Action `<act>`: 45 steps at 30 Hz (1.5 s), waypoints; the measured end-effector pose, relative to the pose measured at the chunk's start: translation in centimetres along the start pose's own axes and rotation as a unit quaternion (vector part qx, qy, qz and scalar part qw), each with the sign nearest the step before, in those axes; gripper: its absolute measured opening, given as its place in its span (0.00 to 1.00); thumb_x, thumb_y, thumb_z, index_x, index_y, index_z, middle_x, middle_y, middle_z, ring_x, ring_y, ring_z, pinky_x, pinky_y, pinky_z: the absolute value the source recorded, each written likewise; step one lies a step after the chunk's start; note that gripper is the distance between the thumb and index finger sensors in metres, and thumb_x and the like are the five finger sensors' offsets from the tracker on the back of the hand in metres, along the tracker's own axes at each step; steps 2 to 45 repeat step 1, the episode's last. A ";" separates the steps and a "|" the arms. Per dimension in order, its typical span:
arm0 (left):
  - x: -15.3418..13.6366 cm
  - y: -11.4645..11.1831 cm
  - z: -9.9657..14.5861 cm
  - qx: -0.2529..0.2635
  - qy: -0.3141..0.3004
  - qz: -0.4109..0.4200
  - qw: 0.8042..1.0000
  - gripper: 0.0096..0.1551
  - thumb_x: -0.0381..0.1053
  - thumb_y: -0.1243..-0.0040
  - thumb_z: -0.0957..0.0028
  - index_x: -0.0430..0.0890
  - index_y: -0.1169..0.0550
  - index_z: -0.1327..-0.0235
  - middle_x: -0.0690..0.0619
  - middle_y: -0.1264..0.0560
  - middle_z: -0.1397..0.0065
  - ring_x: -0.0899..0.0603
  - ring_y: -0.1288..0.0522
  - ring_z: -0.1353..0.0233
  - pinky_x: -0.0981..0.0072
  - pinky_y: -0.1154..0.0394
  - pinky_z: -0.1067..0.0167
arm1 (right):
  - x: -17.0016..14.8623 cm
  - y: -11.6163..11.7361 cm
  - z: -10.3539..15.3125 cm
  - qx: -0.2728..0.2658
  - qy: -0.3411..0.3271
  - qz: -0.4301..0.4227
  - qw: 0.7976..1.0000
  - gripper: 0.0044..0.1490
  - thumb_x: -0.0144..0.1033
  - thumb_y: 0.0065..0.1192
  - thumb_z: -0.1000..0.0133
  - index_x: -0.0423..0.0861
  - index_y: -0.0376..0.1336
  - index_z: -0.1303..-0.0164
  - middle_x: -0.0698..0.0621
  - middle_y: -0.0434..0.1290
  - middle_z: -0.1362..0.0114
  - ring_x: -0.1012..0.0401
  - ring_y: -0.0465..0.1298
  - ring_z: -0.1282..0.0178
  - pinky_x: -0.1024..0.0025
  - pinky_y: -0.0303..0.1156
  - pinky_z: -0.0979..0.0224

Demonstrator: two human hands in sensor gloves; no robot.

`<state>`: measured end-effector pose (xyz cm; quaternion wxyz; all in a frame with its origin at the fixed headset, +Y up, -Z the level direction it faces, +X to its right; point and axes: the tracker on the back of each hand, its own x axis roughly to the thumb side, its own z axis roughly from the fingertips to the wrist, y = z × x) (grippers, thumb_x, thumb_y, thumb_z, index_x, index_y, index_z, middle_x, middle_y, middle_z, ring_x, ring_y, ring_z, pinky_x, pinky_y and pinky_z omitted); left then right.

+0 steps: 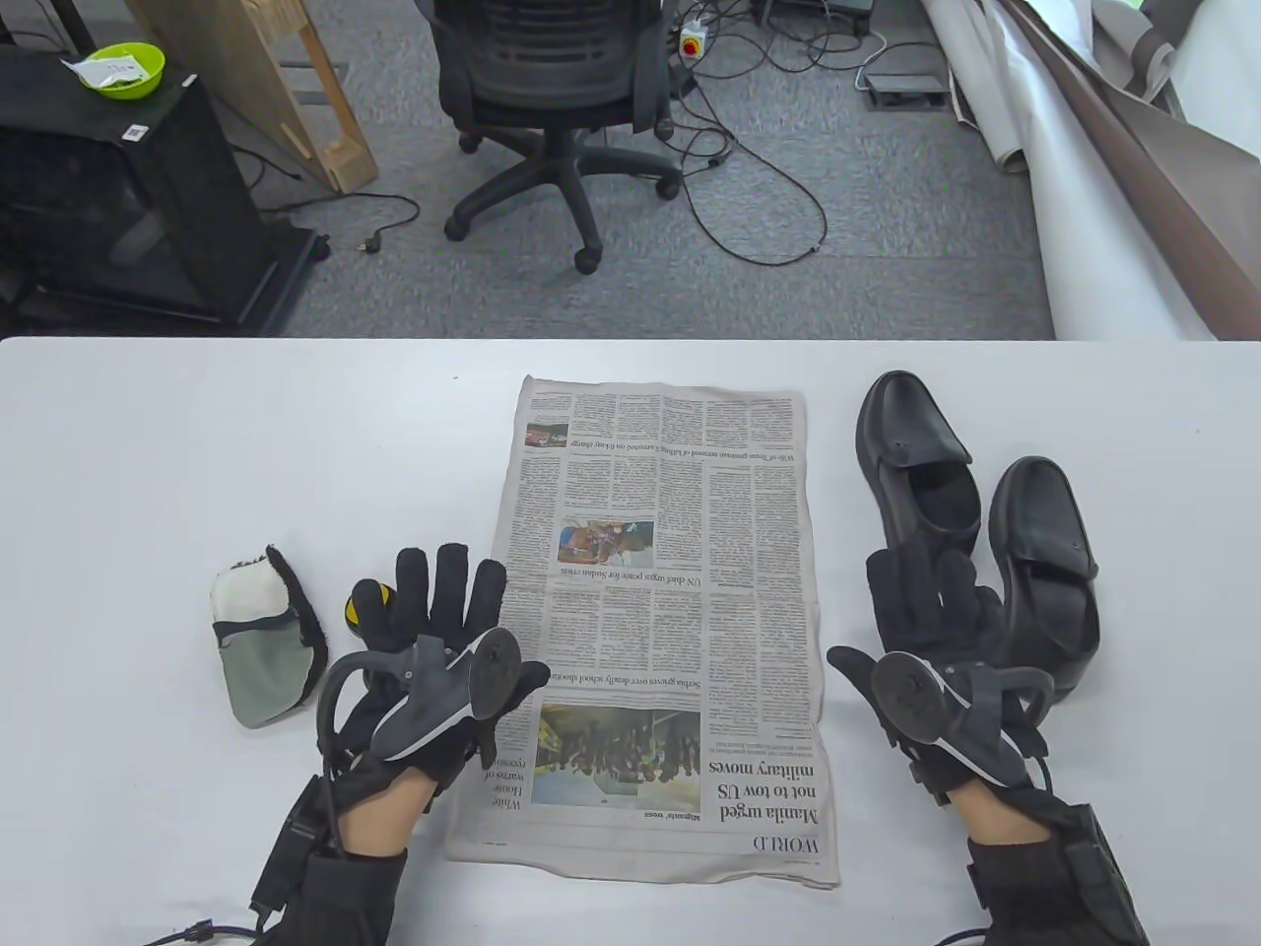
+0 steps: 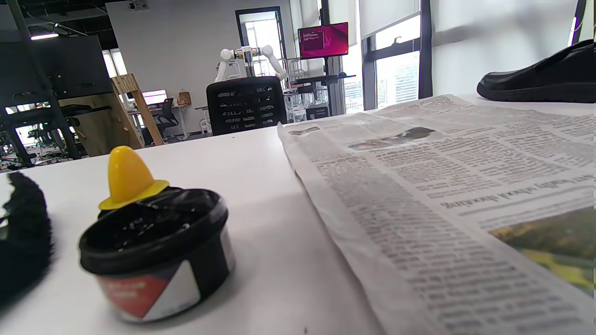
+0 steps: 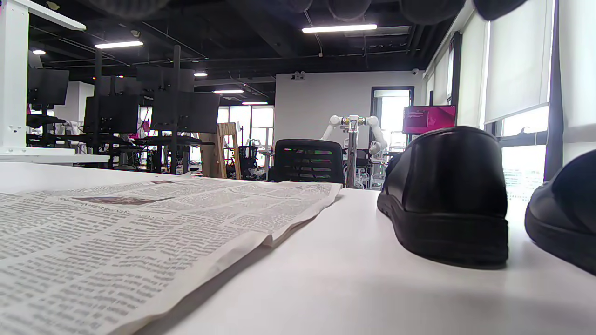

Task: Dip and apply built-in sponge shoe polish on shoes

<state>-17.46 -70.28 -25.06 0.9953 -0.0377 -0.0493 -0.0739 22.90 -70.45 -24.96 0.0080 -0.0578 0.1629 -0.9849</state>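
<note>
Black sensor gloves cover both hands, which lie nearest the viewer on a white table. At 7 o'clock the left hand has its fingers straight and spread, clamped on nothing, hovering over the polish tin; whether it touches the tin cannot be told. In the left wrist view that tin stands open, black inside, with a red and white label and a yellow cone-shaped sponge handle rising from it. Only the yellow part shows between the fingers in the table view. At 5 o'clock the right hand also has its fingers extended and apart, holding nothing; the fingertips lie over the heel end of the nearer-centre shoe, contact uncertain.

Between the hands a newspaper lies flat at the centre, running from 6 toward 12 o'clock. At 8 o'clock, just left of the left hand, sits a mitt of grey and white cloth edged in black fleece. At 3 o'clock a second black shoe stands beside the first, toes pointing away.

Beyond the table edge, at 12 o'clock, an office chair stands on grey carpet; at 10 o'clock a green bowl rests on a black cabinet.
</note>
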 end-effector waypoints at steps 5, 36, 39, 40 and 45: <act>0.0 0.0 0.0 -0.002 0.000 -0.001 1.000 0.59 0.81 0.63 0.60 0.55 0.65 0.22 0.46 0.69 0.14 0.28 0.67 0.15 0.20 0.66 0.29 | 0.1 0.0 0.0 0.001 -0.002 0.002 1.000 0.60 0.71 0.39 0.58 0.55 0.38 0.16 0.51 0.42 0.13 0.34 0.50 0.15 0.33 0.53 0.20; 0.0 0.0 0.0 -0.002 0.000 -0.001 1.000 0.59 0.81 0.63 0.60 0.55 0.65 0.22 0.46 0.69 0.14 0.28 0.67 0.15 0.20 0.66 0.29 | 0.1 0.0 0.0 0.001 -0.002 0.002 1.000 0.60 0.71 0.39 0.58 0.55 0.38 0.16 0.51 0.42 0.13 0.34 0.50 0.15 0.33 0.53 0.20; 0.0 0.0 0.0 -0.002 0.000 -0.001 1.000 0.59 0.81 0.63 0.60 0.55 0.65 0.22 0.46 0.69 0.14 0.28 0.67 0.15 0.20 0.66 0.29 | 0.1 0.0 0.0 0.001 -0.002 0.002 1.000 0.60 0.71 0.39 0.58 0.55 0.38 0.16 0.51 0.42 0.13 0.34 0.50 0.15 0.33 0.53 0.20; 0.0 0.0 0.0 -0.002 0.000 -0.001 1.000 0.59 0.81 0.63 0.60 0.55 0.65 0.22 0.46 0.69 0.14 0.28 0.67 0.15 0.20 0.66 0.29 | 0.1 0.0 0.0 0.001 -0.002 0.002 1.000 0.60 0.71 0.39 0.58 0.55 0.38 0.16 0.51 0.42 0.13 0.34 0.50 0.15 0.33 0.53 0.20; 0.0 0.0 0.0 -0.002 0.000 -0.001 1.000 0.59 0.81 0.63 0.60 0.55 0.65 0.22 0.46 0.69 0.14 0.28 0.67 0.15 0.20 0.66 0.29 | 0.1 0.0 0.0 0.001 -0.002 0.002 1.000 0.60 0.71 0.39 0.58 0.55 0.38 0.16 0.51 0.42 0.13 0.34 0.50 0.15 0.33 0.53 0.20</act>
